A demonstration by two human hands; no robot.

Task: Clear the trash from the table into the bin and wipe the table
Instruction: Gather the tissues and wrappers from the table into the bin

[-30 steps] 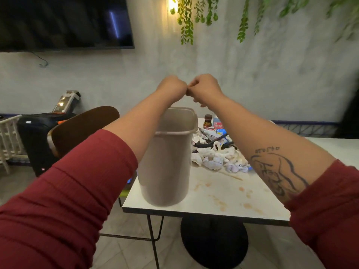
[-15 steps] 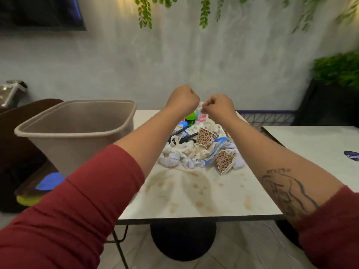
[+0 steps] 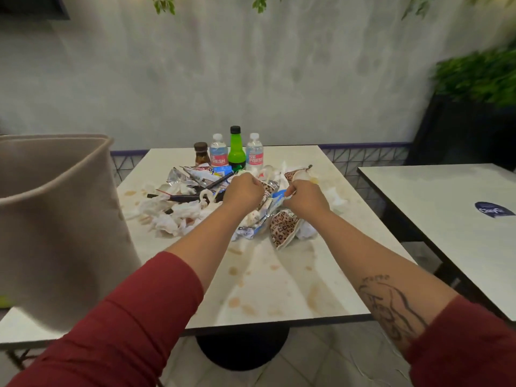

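Beige bin (image 3: 55,219) upright, mouth up, left grip (image 3: 243,191) fisted over trash (image 3: 178,216), right grip (image 3: 305,198) pinching blue wrapper (image 3: 279,194)

Single wide-angle view, worn on head. Looking forward and down across surface (image 3: 279,289) toward grey wall (image 3: 251,79). Close in: forearms reaching out from bottom corners, left hand (image 3: 243,192) and right hand (image 3: 305,198) near frame centre over trash pile (image 3: 181,210). At left edge, bin (image 3: 55,219) looming large, partly cut off. At right, neighbouring surface (image 3: 446,219) clipped. Under near edge, floor (image 3: 335,358) showing.
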